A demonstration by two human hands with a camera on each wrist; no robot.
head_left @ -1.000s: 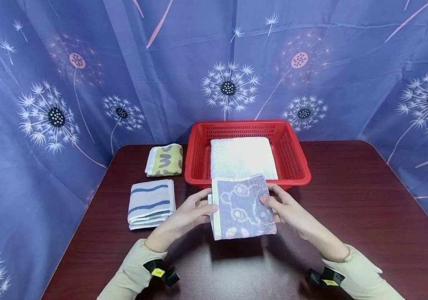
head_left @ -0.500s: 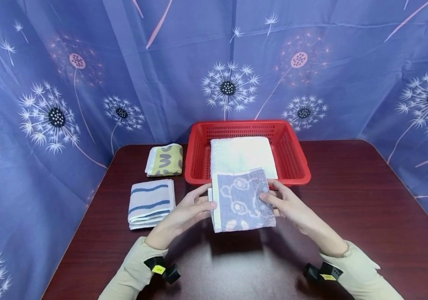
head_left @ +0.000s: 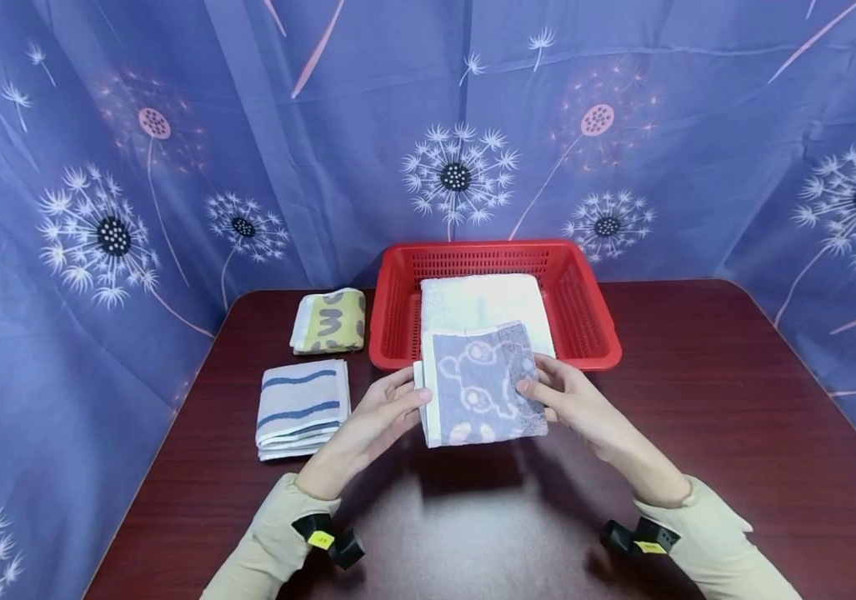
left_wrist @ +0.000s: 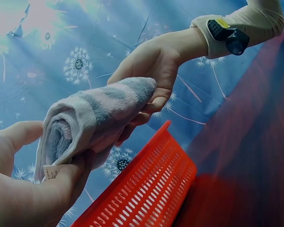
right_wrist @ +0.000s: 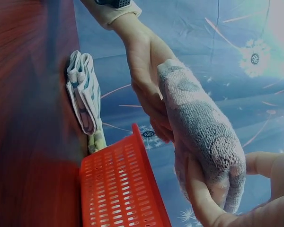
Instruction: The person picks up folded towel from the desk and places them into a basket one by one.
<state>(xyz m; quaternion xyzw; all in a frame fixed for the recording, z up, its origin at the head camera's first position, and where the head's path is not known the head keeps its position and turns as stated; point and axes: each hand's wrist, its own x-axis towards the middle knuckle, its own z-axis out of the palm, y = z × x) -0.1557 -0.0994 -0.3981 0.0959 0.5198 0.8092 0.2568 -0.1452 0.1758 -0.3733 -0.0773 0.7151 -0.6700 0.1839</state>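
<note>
A folded grey-blue towel (head_left: pixel 473 387) with a pale animal pattern and a white border is held up in front of the red basket (head_left: pixel 600 362). My left hand (head_left: pixel 367 421) pinches its left edge, thumb on top. On the right edge, my right hand (head_left: pixel 585 412) grips it the same way. The left wrist view shows the towel's (left_wrist: pixel 104 111) rolled layers and a small tag near the left fingers. A folded white towel (head_left: pixel 480 300) lies in the basket, its front partly hidden behind the held towel.
Left of the basket lies a folded yellow-green towel (head_left: pixel 330 321) with grey shapes. Nearer me sits a folded white towel with blue stripes (head_left: pixel 302 404). A blue dandelion-print curtain (head_left: pixel 367 125) hangs behind the dark red wooden table (head_left: pixel 713 400).
Both hands have moved the grey-blue towel slightly forward, toward the basket, so it now covers more of the white towel's front. The other towels and the basket have stayed still.
</note>
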